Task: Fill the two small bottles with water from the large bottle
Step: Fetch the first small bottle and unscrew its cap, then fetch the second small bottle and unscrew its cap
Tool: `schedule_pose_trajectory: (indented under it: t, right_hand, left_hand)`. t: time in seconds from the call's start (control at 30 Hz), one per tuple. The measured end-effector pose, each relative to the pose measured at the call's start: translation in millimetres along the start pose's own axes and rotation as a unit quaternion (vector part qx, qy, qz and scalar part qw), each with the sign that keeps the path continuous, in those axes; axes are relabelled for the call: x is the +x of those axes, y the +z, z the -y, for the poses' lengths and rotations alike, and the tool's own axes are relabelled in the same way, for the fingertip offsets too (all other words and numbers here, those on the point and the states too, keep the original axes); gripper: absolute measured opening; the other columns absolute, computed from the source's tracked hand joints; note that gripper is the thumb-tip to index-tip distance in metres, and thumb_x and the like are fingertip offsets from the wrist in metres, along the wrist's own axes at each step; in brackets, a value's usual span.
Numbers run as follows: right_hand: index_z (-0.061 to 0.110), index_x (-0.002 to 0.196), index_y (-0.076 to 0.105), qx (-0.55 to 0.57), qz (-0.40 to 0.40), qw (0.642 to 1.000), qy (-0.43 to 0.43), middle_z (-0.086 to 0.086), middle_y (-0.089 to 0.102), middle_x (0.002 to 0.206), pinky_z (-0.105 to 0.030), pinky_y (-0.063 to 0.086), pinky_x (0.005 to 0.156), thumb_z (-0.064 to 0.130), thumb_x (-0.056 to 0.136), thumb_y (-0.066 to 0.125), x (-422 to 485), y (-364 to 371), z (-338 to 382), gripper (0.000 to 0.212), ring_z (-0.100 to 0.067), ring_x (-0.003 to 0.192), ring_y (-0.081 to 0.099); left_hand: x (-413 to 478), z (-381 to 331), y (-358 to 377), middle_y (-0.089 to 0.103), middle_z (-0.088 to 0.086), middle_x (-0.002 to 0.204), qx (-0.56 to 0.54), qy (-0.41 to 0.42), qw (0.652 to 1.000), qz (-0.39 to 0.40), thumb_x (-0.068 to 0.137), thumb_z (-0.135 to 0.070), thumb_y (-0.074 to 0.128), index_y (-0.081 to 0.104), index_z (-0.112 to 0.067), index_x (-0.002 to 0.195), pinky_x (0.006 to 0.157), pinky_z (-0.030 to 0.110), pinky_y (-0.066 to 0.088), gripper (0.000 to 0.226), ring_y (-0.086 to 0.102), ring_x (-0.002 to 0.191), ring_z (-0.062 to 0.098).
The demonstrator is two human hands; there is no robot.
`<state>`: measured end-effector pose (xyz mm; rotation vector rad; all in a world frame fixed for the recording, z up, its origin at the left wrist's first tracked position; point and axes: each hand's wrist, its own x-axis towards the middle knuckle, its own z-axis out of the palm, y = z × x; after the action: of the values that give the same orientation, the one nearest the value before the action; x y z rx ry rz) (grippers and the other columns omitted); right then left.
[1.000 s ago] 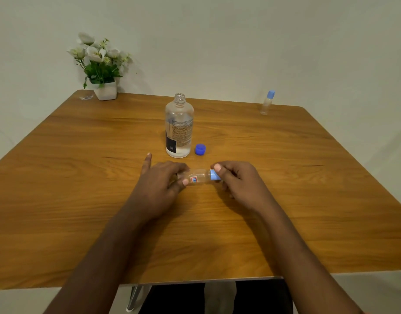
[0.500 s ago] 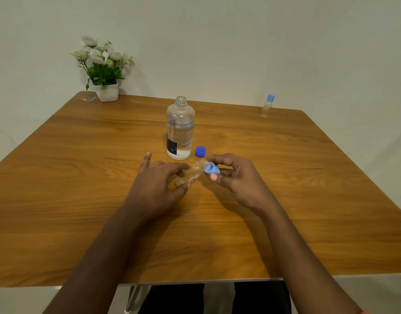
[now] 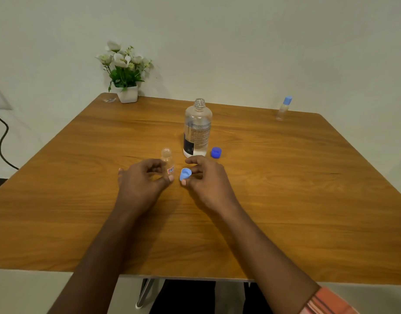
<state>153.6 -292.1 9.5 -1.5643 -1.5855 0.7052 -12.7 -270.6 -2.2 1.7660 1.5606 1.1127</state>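
Note:
A small clear bottle (image 3: 167, 160) with a red label stands upright and uncapped on the wooden table (image 3: 285, 189). My left hand (image 3: 142, 180) grips it around its lower body. My right hand (image 3: 206, 177) pinches its light blue cap (image 3: 185, 173), just to the right of the bottle. The large clear bottle (image 3: 197, 129) stands open behind my hands, with a little water at its bottom. Its dark blue cap (image 3: 216, 152) lies beside it on the right. A second small bottle (image 3: 283, 108) with a light blue cap stands at the far right edge.
A white pot of flowers (image 3: 124, 75) sits at the table's far left corner, with a small clear scrap (image 3: 109, 100) beside it. A black cable (image 3: 2, 141) hangs by the wall on the left. The table's near edge lies under my forearms.
The small bottle went from lying sideways between my hands to standing upright in my left hand. My right hand took the light blue cap off and drew it away to the right.

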Motion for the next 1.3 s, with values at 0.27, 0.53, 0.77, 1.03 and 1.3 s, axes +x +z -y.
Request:
schedule_pose_trajectory:
  t: [0.27, 0.53, 0.77, 1.03, 1.3]
  right_hand:
    - [0.023, 0.132, 0.054, -0.048, -0.025, 0.998, -0.01, 0.0, 0.071, 0.106, -0.035, 0.052, 0.087, 0.013, 0.075, 0.076, 4.8, 11.4, 1.6, 0.063, -0.013, 0.098, 0.065]
    - [0.024, 0.138, 0.047, -0.058, -0.012, 0.998, -0.004, -0.005, 0.063, 0.127, -0.028, 0.045, 0.095, 0.015, 0.074, 0.079, 3.1, 5.3, -3.2, 0.073, -0.015, 0.118, 0.057]
    - [0.021, 0.134, 0.052, -0.082, -0.025, 0.996, 0.016, -0.001, 0.061, 0.128, -0.028, 0.044, 0.098, 0.022, 0.081, 0.074, -13.4, -29.1, -24.4, 0.057, -0.013, 0.119, 0.055]
    - [0.017, 0.131, 0.056, -0.108, -0.094, 0.987, 0.066, 0.001, 0.059, 0.133, -0.031, 0.043, 0.103, 0.029, 0.086, 0.068, -19.7, -90.7, -61.6, 0.048, -0.013, 0.124, 0.051]
    - [0.014, 0.133, 0.054, -0.139, -0.175, 0.967, 0.123, -0.003, 0.059, 0.133, -0.033, 0.045, 0.101, 0.027, 0.087, 0.066, 8.2, -146.4, -98.4, 0.049, -0.019, 0.123, 0.053]
  left_hand:
    - [-1.9, -1.1, -0.8, 0.063, -0.017, 0.094, 0.103, -0.028, 0.994, -0.015, 0.075, -0.04, 0.073, 0.063, -0.032, 0.107, 0.113, 0.059, 0.005, 0.034, 0.057, 0.097, 0.005]
    - [-12.0, -8.0, -5.9, 0.057, 0.0, 0.128, 0.108, -0.051, 0.993, -0.004, 0.068, -0.025, 0.078, 0.051, -0.025, 0.129, 0.114, 0.059, 0.01, 0.067, 0.052, 0.119, 0.021]
    - [-73.8, -22.7, 5.9, 0.058, 0.004, 0.112, 0.17, 0.038, 0.984, -0.044, 0.076, -0.018, 0.07, 0.055, -0.022, 0.112, 0.095, 0.046, 0.042, 0.04, 0.051, 0.105, 0.025]
    - [-42.2, -88.7, 79.3, 0.049, -0.008, 0.128, 0.144, 0.155, 0.973, 0.095, 0.089, -0.034, 0.055, 0.049, -0.029, 0.125, 0.086, 0.023, 0.038, 0.037, 0.044, 0.116, 0.011]
    - [30.5, -109.2, 158.0, 0.047, -0.001, 0.135, 0.18, 0.163, 0.959, 0.145, 0.089, -0.03, 0.054, 0.046, -0.023, 0.13, 0.094, 0.034, 0.044, 0.043, 0.044, 0.122, 0.02]
